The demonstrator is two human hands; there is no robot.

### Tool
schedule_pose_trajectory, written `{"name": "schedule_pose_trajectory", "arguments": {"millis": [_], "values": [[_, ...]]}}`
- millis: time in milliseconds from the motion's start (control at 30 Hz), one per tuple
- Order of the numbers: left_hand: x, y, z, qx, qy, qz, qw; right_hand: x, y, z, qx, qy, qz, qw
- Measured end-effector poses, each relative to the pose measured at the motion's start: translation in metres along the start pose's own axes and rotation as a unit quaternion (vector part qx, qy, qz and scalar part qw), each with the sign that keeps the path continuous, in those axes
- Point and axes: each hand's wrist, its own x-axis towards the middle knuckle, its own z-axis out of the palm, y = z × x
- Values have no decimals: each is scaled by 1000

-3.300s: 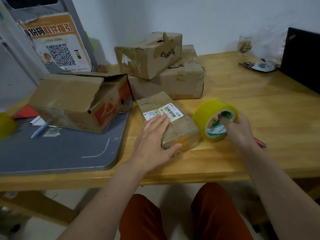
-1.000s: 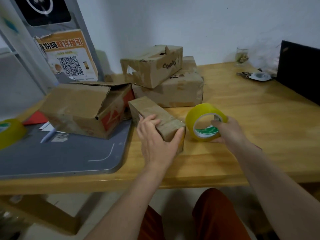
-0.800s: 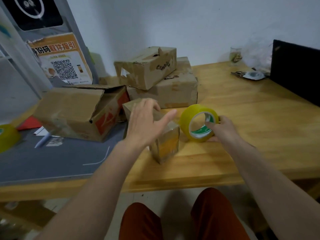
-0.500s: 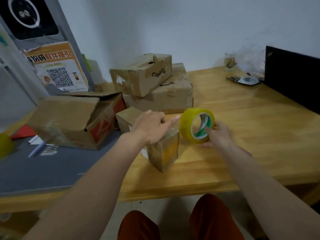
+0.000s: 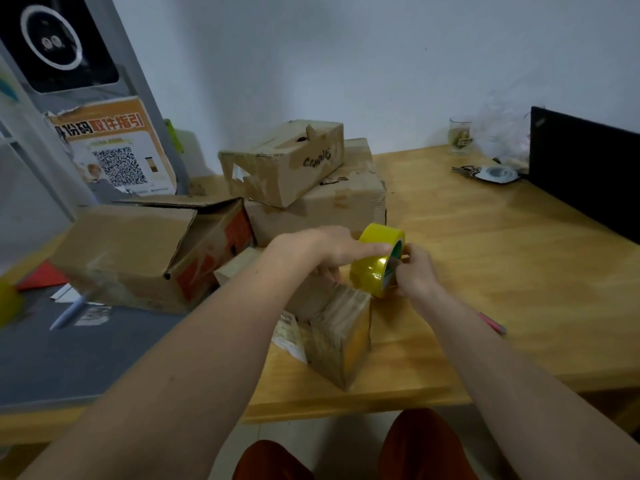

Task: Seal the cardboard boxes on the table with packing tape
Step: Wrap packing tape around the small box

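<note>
A small brown cardboard box (image 5: pixel 337 332) stands on its side near the front edge of the wooden table (image 5: pixel 519 271), a white label on its left face. Just above its far end is a yellow packing tape roll (image 5: pixel 374 263). My right hand (image 5: pixel 417 273) grips the roll from the right, fingers in its core. My left hand (image 5: pixel 322 249) reaches over the box and lays a straight index finger on the roll's outer face. Its other fingers curl under, and its thumb is hidden.
An open-flapped box (image 5: pixel 138 251) lies on a grey mat (image 5: pixel 86 358) at left, beside a pen (image 5: pixel 69 311) and a second yellow roll (image 5: pixel 7 306). Two boxes (image 5: pixel 287 161) are stacked behind. A black laptop (image 5: pixel 585 171), glass (image 5: pixel 460 135) and keys (image 5: pixel 485 172) are at right.
The small box was tipped from flat onto its side. My left hand left the box top and moved onto the roll, which my right hand lifted over the box's far end.
</note>
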Motion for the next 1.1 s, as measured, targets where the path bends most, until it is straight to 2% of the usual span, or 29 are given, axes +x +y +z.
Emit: {"name": "schedule_pose_trajectory", "arguments": {"millis": [133, 233, 300, 400, 500, 533, 600, 767, 867, 933, 1000, 1100], "values": [[17, 5, 9, -98, -130, 26, 986, 5, 3, -15, -38, 25, 7, 999], [25, 3, 14, -187, -139, 49, 971, 3, 3, -25, -27, 13, -7, 1000], [32, -1, 15, -224, -140, 56, 963, -3, 4, -33, -51, 15, -48, 997], [29, -5, 17, -267, -155, 68, 949, -15, 11, -52, -190, 52, -103, 975], [32, -11, 18, -340, -174, 69, 922, -30, 20, -64, -401, 26, -84, 912], [32, -11, 18, -369, -178, 72, 909, -33, 22, -66, -441, 10, -74, 895], [26, -13, 16, -415, -172, 69, 891, -38, 23, -69, -464, -8, -73, 883], [23, -18, 15, -514, -181, 114, 831, -46, 19, -80, -459, -47, -103, 881], [27, -19, 15, -546, -183, 138, 805, -57, 16, -93, -308, -92, -145, 936], [26, -18, 14, -557, -173, 139, 800, -71, 2, -103, -205, -136, -191, 950], [26, -18, 15, -569, -154, 146, 795, -85, -17, -107, -143, -187, -233, 944], [24, -16, 17, -569, -127, 156, 797, -97, -39, -100, -180, -189, -297, 918]]}}
